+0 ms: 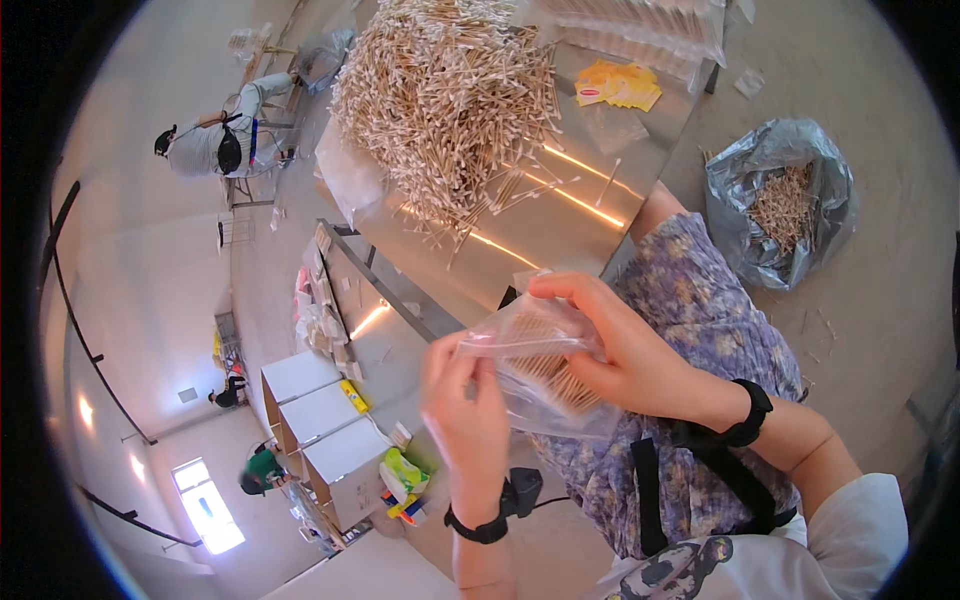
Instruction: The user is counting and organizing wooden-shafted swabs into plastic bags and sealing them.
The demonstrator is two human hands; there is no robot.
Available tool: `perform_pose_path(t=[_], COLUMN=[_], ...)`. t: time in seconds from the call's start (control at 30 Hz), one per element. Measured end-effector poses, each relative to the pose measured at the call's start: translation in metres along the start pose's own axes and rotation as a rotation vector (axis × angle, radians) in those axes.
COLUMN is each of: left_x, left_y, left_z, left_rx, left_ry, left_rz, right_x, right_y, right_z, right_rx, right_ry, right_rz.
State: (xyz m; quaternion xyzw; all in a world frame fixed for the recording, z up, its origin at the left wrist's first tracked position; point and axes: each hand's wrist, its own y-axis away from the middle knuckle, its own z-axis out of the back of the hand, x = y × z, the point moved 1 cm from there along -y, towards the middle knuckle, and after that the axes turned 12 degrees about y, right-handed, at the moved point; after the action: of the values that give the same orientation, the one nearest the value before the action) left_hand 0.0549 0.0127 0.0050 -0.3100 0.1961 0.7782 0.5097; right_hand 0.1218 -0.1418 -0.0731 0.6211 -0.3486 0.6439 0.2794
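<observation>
Centrally, both hands' fingers (560,290) clamp a clear swab-filled bag (540,365); yellow packets (618,85) lie beyond.

Heap of cotton swabs (445,100), steel table (560,225), grey bag (780,200), yellow packets (618,84)

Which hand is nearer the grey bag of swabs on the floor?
Right. The right hand holds the clear swab pouch on the side toward the grey bag. The left hand pinches the pouch's other edge, farther from the bag.
</observation>
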Motion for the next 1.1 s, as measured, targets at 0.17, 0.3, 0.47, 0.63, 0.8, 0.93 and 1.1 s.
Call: perform_pose_path(t=[0.17, 0.3, 0.47, 0.63, 0.8, 0.93, 1.1], left_x=[0.006, 0.011, 0.005, -0.010, -0.014, -0.016, -0.008], left_y=[-0.013, -0.015, 0.003, 0.008, 0.004, 0.002, 0.005], left_z=[0.015, 0.015, 0.015, 0.013, 0.010, 0.012, 0.009], left_rx=[-0.113, -0.190, -0.296, 0.061, 0.162, 0.294, 0.290], left_ry=[-0.068, 0.062, -0.302, -0.167, -0.221, -0.218, -0.104], left_rz=[-0.015, 0.014, -0.324, -0.357, -0.289, -0.278, -0.227], right_x=[0.011, 0.008, 0.001, 0.004, 0.009, 0.012, 0.014], right_y=[-0.012, -0.030, -0.038, -0.033, -0.027, -0.030, -0.030], right_z=[-0.015, -0.024, -0.024, -0.018, -0.015, -0.018, -0.022], right_rx=[-0.007, 0.048, -0.013, -0.027, -0.186, -0.223, -0.281], right_ry=[0.013, -0.057, -0.112, -0.156, 0.182, 0.122, -0.016], right_rz=[0.041, -0.084, -0.030, 0.001, 0.077, 0.038, -0.072])
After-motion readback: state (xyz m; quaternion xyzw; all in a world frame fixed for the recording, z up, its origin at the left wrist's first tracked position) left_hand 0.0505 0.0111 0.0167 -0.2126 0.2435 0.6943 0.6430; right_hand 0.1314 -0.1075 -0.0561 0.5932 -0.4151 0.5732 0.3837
